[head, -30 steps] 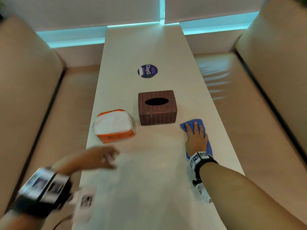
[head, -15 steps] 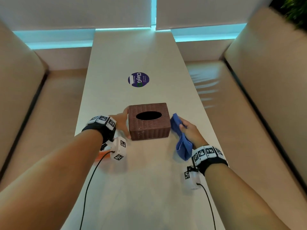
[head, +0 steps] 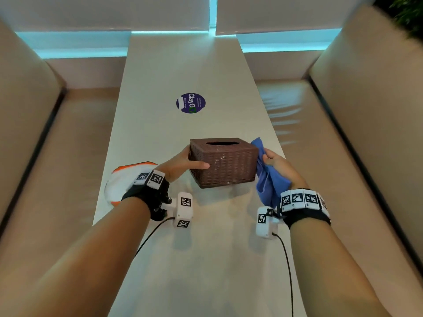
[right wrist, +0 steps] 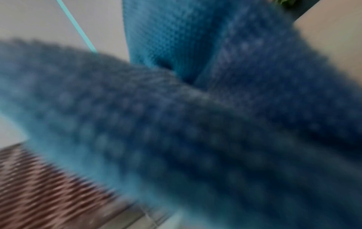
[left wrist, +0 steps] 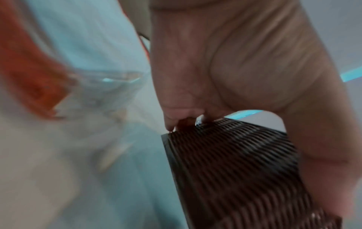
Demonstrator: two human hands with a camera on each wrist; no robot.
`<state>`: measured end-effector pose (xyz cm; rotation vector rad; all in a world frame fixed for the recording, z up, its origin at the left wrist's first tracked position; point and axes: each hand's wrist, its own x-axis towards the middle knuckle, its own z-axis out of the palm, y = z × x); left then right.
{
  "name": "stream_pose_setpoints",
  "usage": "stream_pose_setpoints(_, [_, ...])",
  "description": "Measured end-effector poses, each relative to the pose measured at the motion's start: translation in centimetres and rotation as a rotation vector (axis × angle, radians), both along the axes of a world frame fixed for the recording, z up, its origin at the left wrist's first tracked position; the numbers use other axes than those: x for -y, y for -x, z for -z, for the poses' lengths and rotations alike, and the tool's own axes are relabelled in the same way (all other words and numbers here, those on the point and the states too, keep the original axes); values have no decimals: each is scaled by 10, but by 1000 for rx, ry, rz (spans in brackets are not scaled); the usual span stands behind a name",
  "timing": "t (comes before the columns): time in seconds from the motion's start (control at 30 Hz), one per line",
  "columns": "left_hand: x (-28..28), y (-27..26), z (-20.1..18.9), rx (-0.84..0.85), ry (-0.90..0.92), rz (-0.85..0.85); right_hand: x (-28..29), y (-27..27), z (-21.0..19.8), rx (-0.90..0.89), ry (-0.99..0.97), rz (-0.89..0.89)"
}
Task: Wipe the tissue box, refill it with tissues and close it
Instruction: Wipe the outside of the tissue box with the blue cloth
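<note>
**Tissue box readied for a wipe-down**

The brown woven-wicker tissue box, its oval slot showing nothing inside, is sitting mid-way along the long cream table, seemingly tipped off the surface for access. The orange-and-white refill pack of tissues is waiting just beside it. The left hand is gripping the box's left side, apparently steadying it, while the right hand is clutching a bunched blue microfibre cloth against the right side.
</note>
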<state>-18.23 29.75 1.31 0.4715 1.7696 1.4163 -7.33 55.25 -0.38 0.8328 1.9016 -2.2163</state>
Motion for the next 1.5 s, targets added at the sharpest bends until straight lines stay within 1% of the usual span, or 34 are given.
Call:
stream_pose_setpoints(0.1, [4,-18,6,47,-45,-87,13,-11,-7,4,-14,3])
stream_pose_setpoints(0.2, [12,-26,10,86,-48,-138,32,-21,-20,44,-122,-13])
stream_pose_setpoints(0.23, [14,-28,11,105,-52,-167,40,-23,-25,32,-190,18])
stream_pose_setpoints(0.27, [16,-29,12,128,-59,-191,49,-23,-30,-10,-306,69])
stream_pose_setpoints(0.33, [20,-31,15,166,-73,-224,73,-20,-46,-157,-594,178])
stream_pose_setpoints(0.37, [21,-32,14,171,-66,-229,87,-17,-54,-252,-699,187])
stream_pose_setpoints(0.4, [22,-33,14,171,-60,-235,100,-14,-58,-338,-775,135])
stream_pose_setpoints(0.43, [22,-34,14,168,-60,-246,112,-11,-63,-365,-830,12])
stream_pose_setpoints(0.47, [22,-36,13,162,-60,-259,121,-8,-66,-326,-871,-149])
stream_pose_setpoints(0.53, [22,-38,11,137,-54,-270,130,-5,-65,-130,-951,-482])
stream_pose_setpoints(0.57, [23,-38,12,130,-49,-270,129,-3,-64,-94,-1027,-584])
stream_pose_setpoints(0.63, [25,-38,11,129,-31,-268,125,2,-59,-157,-1179,-649])
stream_pose_setpoints(0.7, [25,-37,13,131,-3,-275,127,6,-54,-268,-1269,-621])
stream_pose_setpoints(0.8, [22,-38,12,125,45,-316,128,7,-42,-331,-1275,-498])
stream_pose_setpoints(0.83, [22,-39,11,129,52,-328,121,7,-36,-298,-1262,-443])
stream_pose_setpoints(0.93, [23,-41,9,166,69,-351,88,0,-19,-121,-1169,-223])
stream_pose_setpoints(1.0, [20,-40,7,151,64,-346,75,0,-10,-71,-1100,-98])
stream_pose_setpoints(1.03, [17,-39,7,137,60,-341,77,1,-8,-64,-1104,-60])
stream_pose_setpoints(1.07, [13,-39,5,115,57,-334,84,3,-9,-80,-1141,-43])
stream_pose_setpoints(1.13, [7,-38,3,80,60,-345,109,8,-15,-192,-1229,-75])
stream_pose_setpoints(1.2, [6,-37,4,61,67,-337,136,8,-21,-312,-1245,-133])
stream_pose_setpoints(1.23, [6,-37,6,55,71,-337,144,8,-21,-339,-1265,-147])
stream_pose_setpoints(1.3, [8,-37,7,69,81,-355,145,12,-18,-285,-1309,-88])
stream_pose_setpoints(1.33, [9,-38,5,77,75,-361,139,15,-14,-221,-1307,-5])
stream_pose_setpoints(1.4, [10,-40,2,89,61,-372,122,20,-6,-56,-1223,190])
stream_pose_setpoints(1.43, [10,-40,2,96,67,-375,115,22,-4,12,-1155,249])
stream_pose_setpoints(1.5, [8,-41,0,121,64,-370,108,25,-5,81,-1054,254])
